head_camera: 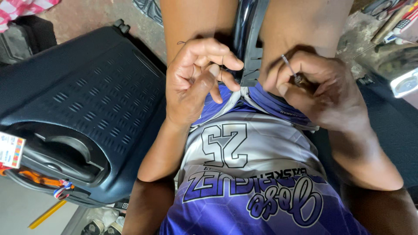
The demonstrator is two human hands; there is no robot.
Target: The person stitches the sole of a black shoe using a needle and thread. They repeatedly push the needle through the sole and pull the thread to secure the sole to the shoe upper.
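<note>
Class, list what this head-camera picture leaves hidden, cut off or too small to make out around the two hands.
- Head view: the black plastic part runs off the top edge.
- The thread in the left hand is too thin to follow.
- The needle tool has its lower end buried in the right hand.
- The suitcase is cut off at the left edge.

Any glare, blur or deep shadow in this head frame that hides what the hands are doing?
Head view: soft, even light; both hands sharp, the left hand pinching thread, the right hand holding a thin metal tool. Shadow darkens the black strip between the knees. Mild glare on the suitcase; edges slightly stretched.
</note>
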